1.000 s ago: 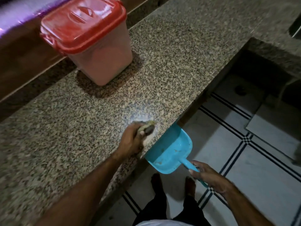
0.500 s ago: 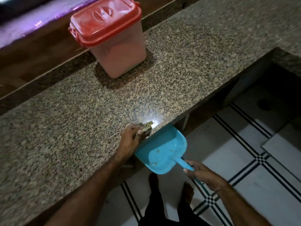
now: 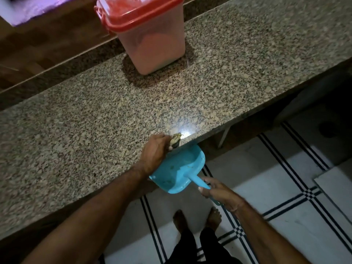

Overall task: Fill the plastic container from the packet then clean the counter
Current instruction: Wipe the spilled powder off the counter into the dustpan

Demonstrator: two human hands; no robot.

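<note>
A pinkish plastic container [image 3: 156, 40] with a red lid stands closed at the back of the speckled granite counter [image 3: 95, 119]. At the counter's front edge my left hand [image 3: 154, 153] grips a small yellowish scrubber [image 3: 176, 140]. Just below that edge a blue dustpan [image 3: 177, 172] is held level, with a few crumbs in it. My right hand [image 3: 219, 193] grips its handle. No packet is in view.
A wooden ledge [image 3: 38, 46] runs behind the counter. Below lies a white tiled floor [image 3: 276, 216] with dark stripes, and my bare feet [image 3: 196, 218] stand close to the counter. Dark space opens under the counter at right.
The view has shifted, so the container sits higher and further right in frame. My left hand has drawn the scrubber to the counter's edge, and the dustpan has stayed just under it.
</note>
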